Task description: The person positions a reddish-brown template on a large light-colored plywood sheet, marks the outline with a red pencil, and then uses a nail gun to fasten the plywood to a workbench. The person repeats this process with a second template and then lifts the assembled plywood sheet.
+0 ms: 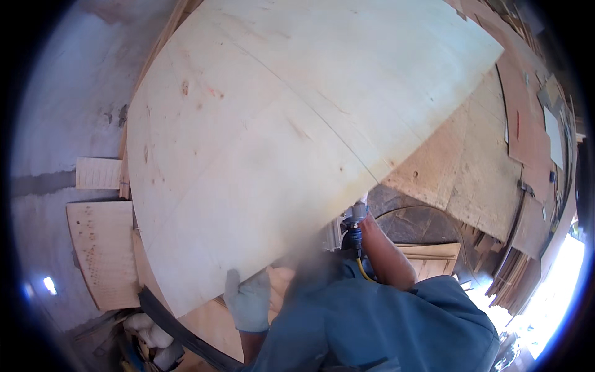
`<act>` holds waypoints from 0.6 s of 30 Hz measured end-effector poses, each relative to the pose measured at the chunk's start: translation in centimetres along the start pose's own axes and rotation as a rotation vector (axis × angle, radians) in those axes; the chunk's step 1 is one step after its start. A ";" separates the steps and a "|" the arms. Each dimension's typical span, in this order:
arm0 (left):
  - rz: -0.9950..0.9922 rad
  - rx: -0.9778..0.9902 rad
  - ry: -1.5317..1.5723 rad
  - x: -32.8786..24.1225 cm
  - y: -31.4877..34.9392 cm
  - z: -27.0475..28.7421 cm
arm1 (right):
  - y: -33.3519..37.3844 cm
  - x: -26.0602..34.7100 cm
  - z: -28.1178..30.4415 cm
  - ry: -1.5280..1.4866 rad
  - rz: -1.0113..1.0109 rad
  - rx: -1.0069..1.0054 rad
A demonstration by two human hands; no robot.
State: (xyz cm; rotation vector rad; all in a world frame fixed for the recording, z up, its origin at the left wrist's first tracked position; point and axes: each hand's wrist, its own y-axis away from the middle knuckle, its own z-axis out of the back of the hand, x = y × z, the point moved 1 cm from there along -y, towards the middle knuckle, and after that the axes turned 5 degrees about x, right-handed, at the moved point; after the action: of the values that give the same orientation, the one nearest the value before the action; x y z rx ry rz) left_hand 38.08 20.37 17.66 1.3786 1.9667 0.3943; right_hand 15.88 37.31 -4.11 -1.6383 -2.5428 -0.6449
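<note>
Plywood sheet (273, 136) fills most of my head view, pale face up, near edge running diagonally just ahead of the person's body. Left hand (249, 302), gloved, is at that edge, lower left: one finger shows over the top face, the rest go out of sight at the edge. I read those fingers as clamped on the sheet. Right hand (364, 199) is mostly hidden at the same edge, further right, beside a grey-and-blue tool (355, 217) with a yellow cord (364, 271). Can't tell whether its fingers are closed on the tool or apart. Dark line (350, 150) on the sheet meets the edge close to that hand.

Step in hand, my judgement: left steadies the sheet, right manages the tool at the edge. Contact between tool and sheet: can't confirm, edge and blur block me.

Next move, my call: left grip firm, sheet steady, cord clear of the tool end, left fingers well away from it. Browner plywood board (458, 161) shows beyond the edge on the right; can't tell if the sheet bears on it.
</note>
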 end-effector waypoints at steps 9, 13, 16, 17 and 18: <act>-0.205 -0.291 -0.101 2.4 0.2 -4.2 | -3.0 4.5 0.7 -0.026 -0.278 0.025; -0.236 -0.307 -0.411 3.0 1.2 -7.4 | -2.6 6.5 2.1 -0.048 -0.363 0.025; -0.218 -0.204 -0.232 2.7 1.5 -5.9 | -2.2 7.8 3.1 -0.069 -0.417 0.026; -0.229 -0.244 -0.228 2.7 1.6 -5.6 | -2.1 8.1 3.3 -0.070 -0.428 0.025; -0.239 -0.285 -0.225 2.7 1.8 -5.3 | -2.1 8.4 3.6 -0.074 -0.437 0.027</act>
State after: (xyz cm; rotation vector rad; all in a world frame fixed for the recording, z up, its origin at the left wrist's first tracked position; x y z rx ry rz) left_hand 35.13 24.21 21.54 0.9532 1.7847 0.3721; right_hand 11.02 45.10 -5.82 -1.1187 -2.9753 -0.5761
